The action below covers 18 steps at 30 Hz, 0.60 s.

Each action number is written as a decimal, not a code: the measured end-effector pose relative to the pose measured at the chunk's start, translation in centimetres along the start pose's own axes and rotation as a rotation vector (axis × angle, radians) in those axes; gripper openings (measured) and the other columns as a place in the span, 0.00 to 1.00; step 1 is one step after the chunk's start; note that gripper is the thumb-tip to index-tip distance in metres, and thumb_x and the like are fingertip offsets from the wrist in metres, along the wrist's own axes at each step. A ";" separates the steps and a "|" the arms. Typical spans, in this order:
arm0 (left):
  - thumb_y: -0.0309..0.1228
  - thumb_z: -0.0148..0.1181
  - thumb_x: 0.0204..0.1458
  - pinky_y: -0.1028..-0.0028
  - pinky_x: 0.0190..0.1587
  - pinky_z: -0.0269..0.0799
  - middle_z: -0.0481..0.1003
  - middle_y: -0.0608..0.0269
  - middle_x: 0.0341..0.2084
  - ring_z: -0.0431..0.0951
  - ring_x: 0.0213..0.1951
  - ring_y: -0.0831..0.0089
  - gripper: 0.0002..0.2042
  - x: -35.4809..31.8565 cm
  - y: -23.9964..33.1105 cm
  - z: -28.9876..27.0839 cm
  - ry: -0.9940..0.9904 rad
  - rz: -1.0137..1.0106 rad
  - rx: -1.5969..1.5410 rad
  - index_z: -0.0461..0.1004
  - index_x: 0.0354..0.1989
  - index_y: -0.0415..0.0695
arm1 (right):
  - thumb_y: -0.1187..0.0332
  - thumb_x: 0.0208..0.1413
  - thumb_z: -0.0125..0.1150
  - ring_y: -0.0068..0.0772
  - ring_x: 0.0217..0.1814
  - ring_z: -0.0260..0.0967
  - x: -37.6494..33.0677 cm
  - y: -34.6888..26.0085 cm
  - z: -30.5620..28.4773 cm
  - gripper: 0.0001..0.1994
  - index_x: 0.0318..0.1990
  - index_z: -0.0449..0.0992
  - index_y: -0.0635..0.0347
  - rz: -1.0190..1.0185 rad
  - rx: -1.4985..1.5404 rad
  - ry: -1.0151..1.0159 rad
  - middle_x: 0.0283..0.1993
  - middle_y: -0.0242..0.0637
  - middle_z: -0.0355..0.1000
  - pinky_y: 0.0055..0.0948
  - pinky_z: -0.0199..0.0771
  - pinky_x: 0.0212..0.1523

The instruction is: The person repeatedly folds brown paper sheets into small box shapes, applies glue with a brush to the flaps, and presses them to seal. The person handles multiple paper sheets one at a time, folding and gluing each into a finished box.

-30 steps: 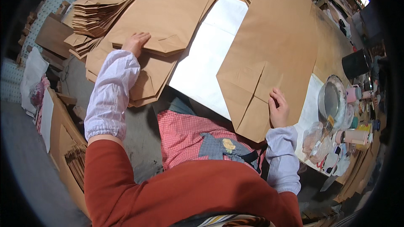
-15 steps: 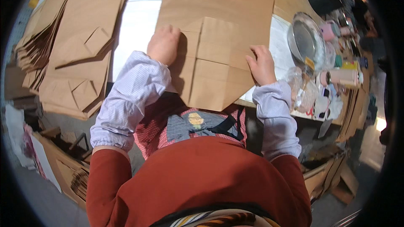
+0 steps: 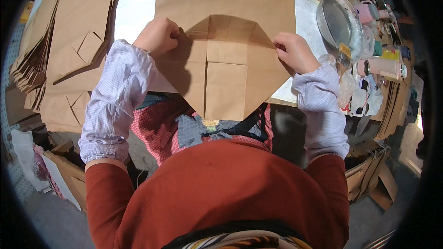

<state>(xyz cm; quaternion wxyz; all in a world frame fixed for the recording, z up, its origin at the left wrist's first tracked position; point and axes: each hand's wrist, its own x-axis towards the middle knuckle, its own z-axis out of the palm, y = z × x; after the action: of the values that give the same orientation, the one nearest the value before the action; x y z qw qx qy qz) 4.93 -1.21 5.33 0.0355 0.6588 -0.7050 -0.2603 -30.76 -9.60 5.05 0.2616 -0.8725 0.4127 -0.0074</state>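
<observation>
A large brown paper bag (image 3: 227, 90) lies before me, its creased bottom end spread into a wide diamond whose near point hangs over the table edge. My left hand (image 3: 159, 36) is closed at the diamond's left corner, fingers curled on the paper. At the right corner, my right hand (image 3: 296, 51) pinches the edge between thumb and fingers. The far flap of the bottom stands up a little between both hands. Under the bag shows a white sheet (image 3: 135, 6) on the table.
Stacked brown paper bags (image 3: 69, 46) with folded ends lie at left. On the right stand a metal basin (image 3: 339, 20), a brush (image 3: 344, 55), a pink bottle (image 3: 385, 67) and white-framed sunglasses (image 3: 358, 100). Cardboard boxes (image 3: 367, 168) sit below the table.
Both hands have moved apart and now grip the side corners. The bag's bottom has opened from folded flaps into a broad diamond. My view has shifted slightly.
</observation>
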 end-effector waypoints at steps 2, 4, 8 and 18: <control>0.24 0.59 0.41 0.63 0.42 0.76 0.78 0.49 0.26 0.81 0.35 0.54 0.07 -0.8 0.3 0.8 0.083 0.066 0.248 0.81 0.29 0.41 | 0.76 0.44 0.56 0.46 0.38 0.72 -0.5 0.2 0.6 0.06 0.31 0.74 0.62 -0.321 -0.170 0.152 0.31 0.43 0.72 0.38 0.71 0.35; 0.24 0.58 0.43 0.62 0.38 0.77 0.79 0.52 0.25 0.81 0.35 0.58 0.05 -1.7 1.7 2.3 0.148 0.008 0.482 0.81 0.26 0.43 | 0.75 0.40 0.60 0.44 0.36 0.70 -1.0 -0.1 1.2 0.07 0.30 0.73 0.62 -0.509 -0.343 0.235 0.30 0.41 0.70 0.39 0.70 0.34; 0.27 0.59 0.44 0.64 0.35 0.78 0.80 0.56 0.28 0.82 0.38 0.61 0.04 -3.9 4.0 4.5 0.300 -0.045 0.709 0.80 0.25 0.42 | 0.74 0.40 0.60 0.45 0.36 0.69 -2.4 -1.9 1.7 0.09 0.33 0.72 0.61 -0.436 -0.509 0.204 0.31 0.39 0.69 0.40 0.70 0.36; 0.44 0.62 0.44 0.54 0.72 0.40 0.49 0.30 0.67 0.46 0.71 0.42 0.47 -6.0 6.0 8.4 0.217 0.316 0.155 0.49 0.66 0.24 | 0.49 0.46 0.68 0.48 0.77 0.44 -2.6 -8.8 9.1 0.49 0.70 0.50 0.68 -0.361 -0.155 0.220 0.74 0.50 0.49 0.46 0.43 0.74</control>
<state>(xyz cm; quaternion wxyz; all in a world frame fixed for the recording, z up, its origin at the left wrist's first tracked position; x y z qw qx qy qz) -3.11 7.13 2.32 0.1008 0.5648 -0.8096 -0.1239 -24.15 1.00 1.76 0.1416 -0.9436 0.2753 -0.1176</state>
